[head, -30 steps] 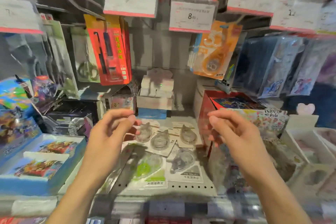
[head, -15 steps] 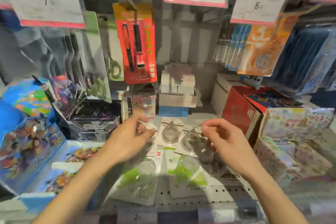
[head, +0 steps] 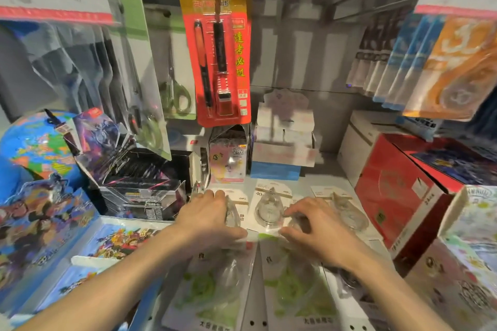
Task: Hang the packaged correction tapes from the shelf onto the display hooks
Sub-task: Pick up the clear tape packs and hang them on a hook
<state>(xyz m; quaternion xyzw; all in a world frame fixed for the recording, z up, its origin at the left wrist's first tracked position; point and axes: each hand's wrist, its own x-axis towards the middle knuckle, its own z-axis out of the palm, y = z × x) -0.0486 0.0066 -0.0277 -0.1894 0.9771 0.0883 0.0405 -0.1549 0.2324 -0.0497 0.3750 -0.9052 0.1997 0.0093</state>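
Correction tapes [head: 265,212] under both hands' [head: 208,219] curled fingers.

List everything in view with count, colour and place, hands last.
clear correction tape packs: three, white cards, back row on shelf
green correction tape packs: two, front row on shelf
red pen pack: one, hanging centre
scissors packs: at least two, green, hanging left
orange tape pack: one, hanging right
empty hooks: two, upper right
globe: one, blue, left
red box: one, right
left hand: on leftmost clear pack
right hand: over packs right of centre
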